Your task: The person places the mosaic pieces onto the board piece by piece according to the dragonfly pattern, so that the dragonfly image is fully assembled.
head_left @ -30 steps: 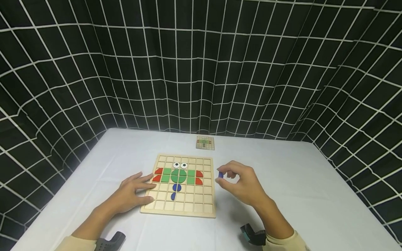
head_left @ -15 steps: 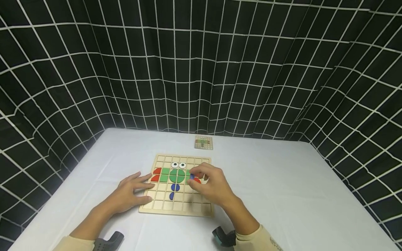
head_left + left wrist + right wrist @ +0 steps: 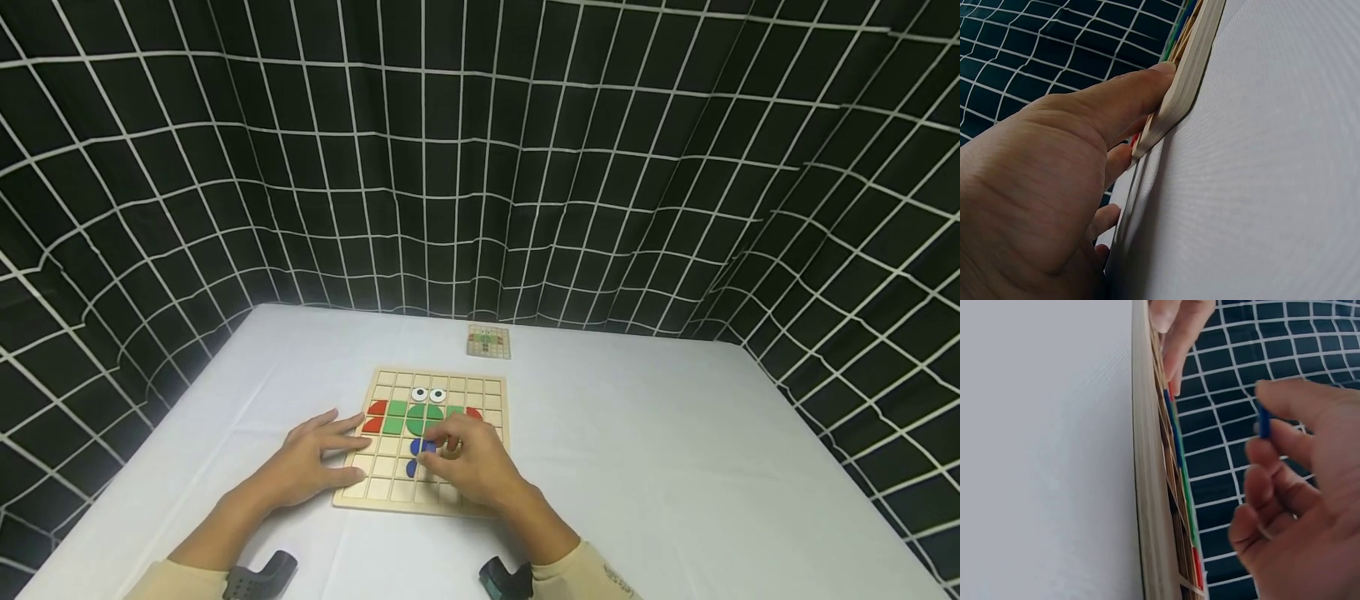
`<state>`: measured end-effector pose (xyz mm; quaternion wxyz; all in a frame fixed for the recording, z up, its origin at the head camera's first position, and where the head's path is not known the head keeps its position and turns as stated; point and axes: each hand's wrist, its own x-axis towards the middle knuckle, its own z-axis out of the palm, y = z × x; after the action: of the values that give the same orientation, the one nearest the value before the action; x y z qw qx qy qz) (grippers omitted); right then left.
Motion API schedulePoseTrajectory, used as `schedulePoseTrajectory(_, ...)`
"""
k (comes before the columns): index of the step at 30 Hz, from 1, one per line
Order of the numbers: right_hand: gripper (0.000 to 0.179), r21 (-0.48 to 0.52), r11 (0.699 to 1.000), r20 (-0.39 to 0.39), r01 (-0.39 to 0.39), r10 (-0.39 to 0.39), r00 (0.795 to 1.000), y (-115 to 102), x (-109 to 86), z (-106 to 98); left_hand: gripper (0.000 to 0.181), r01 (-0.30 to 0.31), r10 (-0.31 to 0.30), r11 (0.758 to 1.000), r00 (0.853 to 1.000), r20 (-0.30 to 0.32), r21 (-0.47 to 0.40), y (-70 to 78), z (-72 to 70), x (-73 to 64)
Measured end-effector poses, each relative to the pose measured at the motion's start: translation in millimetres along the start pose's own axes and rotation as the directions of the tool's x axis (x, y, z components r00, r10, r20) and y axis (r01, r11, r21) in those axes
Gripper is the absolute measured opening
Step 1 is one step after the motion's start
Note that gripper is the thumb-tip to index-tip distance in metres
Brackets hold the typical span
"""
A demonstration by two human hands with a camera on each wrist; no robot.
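My right hand (image 3: 476,458) pinches a small blue puzzle piece (image 3: 1264,422) between thumb and forefinger, seen edge-on in the right wrist view and held apart from the board. In the head view that hand is over the lower middle of the wooden grid board (image 3: 390,492), close to blue pieces (image 3: 412,468) lying in its cells. The left hand (image 3: 318,454) rests at the board's left edge, fingers spread, its thumb (image 3: 1160,69) touching the rim. Green pieces (image 3: 393,425), red pieces (image 3: 372,425) and two round eye pieces (image 3: 420,394) also sit on the board. My right hand covers some pieces.
Behind the board lies a small card (image 3: 488,342) printed with a similar coloured pattern. Everything rests on a white-covered table (image 3: 637,417). Black curtains with a white grid (image 3: 480,167) surround its back and sides.
From right of the board, my right hand has moved left over it, carrying the blue puzzle piece toward the blue pieces at lower middle. The left hand stays at the board's left edge.
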<state>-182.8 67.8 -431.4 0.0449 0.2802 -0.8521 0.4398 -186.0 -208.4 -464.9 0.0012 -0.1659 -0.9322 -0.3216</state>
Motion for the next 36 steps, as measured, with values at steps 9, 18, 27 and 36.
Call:
schedulePoseTrajectory(9,0.019,-0.133,0.990,0.103,-0.055,0.069,0.992,11,-1.9,12,0.050,0.005,-0.005,1.000,1.000,0.005,0.007,1.6,-0.9,-0.8)
schedulePoseTrajectory(18,0.023,-0.203,0.978,0.152,-0.046,0.078,0.985,10,0.1,16,0.049,-0.036,0.036,0.999,0.999,-0.010,0.008,-1.1,-1.0,-0.6)
schedulePoseTrajectory(27,0.026,-0.206,0.978,0.158,-0.038,0.072,0.985,12,1.0,15,0.050,-0.044,0.044,0.999,0.999,-0.012,-0.003,-2.4,-0.1,0.1)
schedulePoseTrajectory(36,0.027,-0.151,0.989,0.195,-0.009,0.039,0.980,13,0.9,15,0.050,-0.032,0.032,0.999,0.999,-0.021,-0.001,0.1,-0.6,-1.7)
